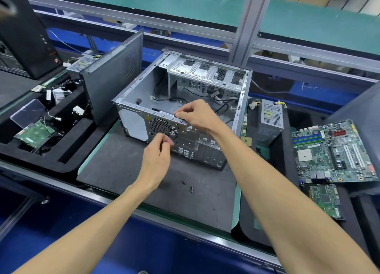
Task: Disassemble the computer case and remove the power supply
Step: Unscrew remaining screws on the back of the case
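Open computer case [185, 100] on mat, right hand [197, 115] pinching its rim, left hand [158, 152] curled

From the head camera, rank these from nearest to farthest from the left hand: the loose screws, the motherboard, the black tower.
From the left hand:
1. Loose screws, on the mat just to its right.
2. Black tower, far back left.
3. Motherboard, far right.

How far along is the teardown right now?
Mostly done: the case lies open and gutted, only loose cables inside. A power supply and motherboard sit to its right, a side panel leans on its left, screws lie on the mat. In hand: the right hand grips the case's rear top edge; the left hand hovers near the fan grille. What remains is unclear.
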Available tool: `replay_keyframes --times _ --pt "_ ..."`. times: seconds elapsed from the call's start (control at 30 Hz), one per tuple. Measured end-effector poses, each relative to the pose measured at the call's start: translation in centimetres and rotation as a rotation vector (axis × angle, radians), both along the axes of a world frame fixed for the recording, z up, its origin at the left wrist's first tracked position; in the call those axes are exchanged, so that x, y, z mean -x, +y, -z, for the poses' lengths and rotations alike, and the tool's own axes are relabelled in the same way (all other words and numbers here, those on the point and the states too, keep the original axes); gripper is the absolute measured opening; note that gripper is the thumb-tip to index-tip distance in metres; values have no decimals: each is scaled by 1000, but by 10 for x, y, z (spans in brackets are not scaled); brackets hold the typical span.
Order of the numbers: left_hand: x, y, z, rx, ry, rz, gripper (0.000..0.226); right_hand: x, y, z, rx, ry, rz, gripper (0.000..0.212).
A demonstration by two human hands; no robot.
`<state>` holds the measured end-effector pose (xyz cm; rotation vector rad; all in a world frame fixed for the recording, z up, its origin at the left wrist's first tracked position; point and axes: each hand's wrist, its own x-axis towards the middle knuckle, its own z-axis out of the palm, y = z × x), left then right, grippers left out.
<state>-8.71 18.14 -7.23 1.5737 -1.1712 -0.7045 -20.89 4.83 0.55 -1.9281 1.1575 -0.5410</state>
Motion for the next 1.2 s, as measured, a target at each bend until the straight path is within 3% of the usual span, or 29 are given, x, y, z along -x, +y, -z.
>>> replay_keyframes --times 0.07,0.2,0.43,0.53,0.67,0.73,0.83,1.07,1.2 --pt "-1 1 -2 44 63 25 23 -1 -1 1 1 -1 3 15" --pt "1 16 25 -71 -59 128 24 -1 -2 2 1 12 -3 16" --pt "-25 14 32 -252 53 -85 27 -11 -3 7 58 144 -34 32" --pt "-42 18 32 -368 48 -154 24 -19 0 10 130 277 -106 44" --pt "-58 28 37 -373 -29 -118 16 -30 -3 11 137 496 -221 67" --pt "-63 30 40 -369 -14 -125 14 -36 -6 11 153 593 -288 58" --pt "-67 32 44 -365 -25 -136 15 -43 -9 12 185 586 -291 49" --pt "-66 31 42 -327 -6 -139 14 -42 -11 16 179 560 -256 76" --pt "-66 29 41 -310 -26 -124 13 -40 -9 14 160 499 -264 51"
